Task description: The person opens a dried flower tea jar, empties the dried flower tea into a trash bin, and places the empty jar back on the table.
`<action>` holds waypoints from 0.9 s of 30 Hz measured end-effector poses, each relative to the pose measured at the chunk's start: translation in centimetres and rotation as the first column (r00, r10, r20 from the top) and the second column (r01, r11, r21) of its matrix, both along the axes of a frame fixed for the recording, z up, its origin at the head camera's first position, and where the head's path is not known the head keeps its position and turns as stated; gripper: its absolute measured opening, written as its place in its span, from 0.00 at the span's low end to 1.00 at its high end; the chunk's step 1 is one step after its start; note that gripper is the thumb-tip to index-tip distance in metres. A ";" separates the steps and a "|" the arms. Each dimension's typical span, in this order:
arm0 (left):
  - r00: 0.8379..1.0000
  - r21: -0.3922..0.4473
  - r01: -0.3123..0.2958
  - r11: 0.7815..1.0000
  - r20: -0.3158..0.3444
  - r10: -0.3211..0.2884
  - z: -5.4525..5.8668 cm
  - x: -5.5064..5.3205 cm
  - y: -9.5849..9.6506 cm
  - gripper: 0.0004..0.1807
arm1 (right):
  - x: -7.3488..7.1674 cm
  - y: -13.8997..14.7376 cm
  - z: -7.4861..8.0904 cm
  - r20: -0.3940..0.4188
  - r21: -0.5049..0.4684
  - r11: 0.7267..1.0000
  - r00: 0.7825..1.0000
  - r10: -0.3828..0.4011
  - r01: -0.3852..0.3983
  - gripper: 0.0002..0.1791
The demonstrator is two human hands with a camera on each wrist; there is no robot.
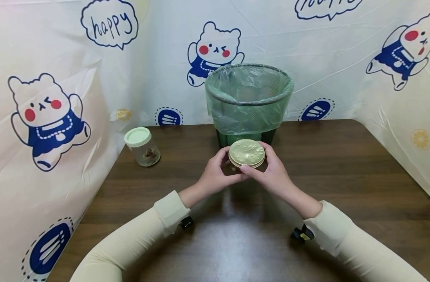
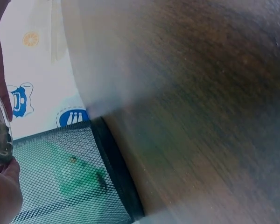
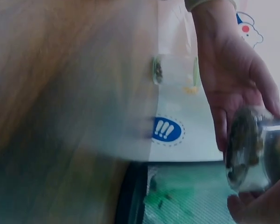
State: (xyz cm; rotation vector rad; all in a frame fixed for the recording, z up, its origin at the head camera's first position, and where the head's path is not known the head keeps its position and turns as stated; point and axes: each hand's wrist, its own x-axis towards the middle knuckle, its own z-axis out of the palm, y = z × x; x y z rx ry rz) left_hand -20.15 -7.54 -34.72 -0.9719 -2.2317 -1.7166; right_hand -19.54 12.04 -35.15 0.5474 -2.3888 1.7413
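- While left hand (image 1: 215, 172) and right hand (image 1: 275, 174) clamped the gold-lidded jar (image 1: 246, 152) from both sides, likely for steadiness, it sat near centre.
- Green-lidded jar (image 1: 142, 148) stood left, probably parked clear.
- Lined bin (image 1: 248, 117) stood far, just beyond held jar.

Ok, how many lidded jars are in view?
2: a green-lidded jar on the table, to the left, and a gold-lidded jar held between the left hand and right hand, near the mesh bin. Any behind the bin would be hidden.
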 end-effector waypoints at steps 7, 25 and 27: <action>0.999 0.002 0.044 0.999 0.015 -0.044 0.3 0.0 -0.2 0.39 | -0.9 1.5 0.3 -0.051 0.071 0.988 0.989 0.142 -0.138 0.39; 0.991 -0.027 0.123 0.992 0.063 -0.121 0.3 0.1 -0.6 0.38 | -2.8 3.2 0.1 -0.068 0.013 0.895 0.893 0.446 -0.446 0.39; 0.991 -0.025 0.121 0.992 0.066 -0.119 0.3 0.1 -0.6 0.38 | -2.8 3.1 0.1 -0.079 0.010 0.898 0.895 0.440 -0.440 0.42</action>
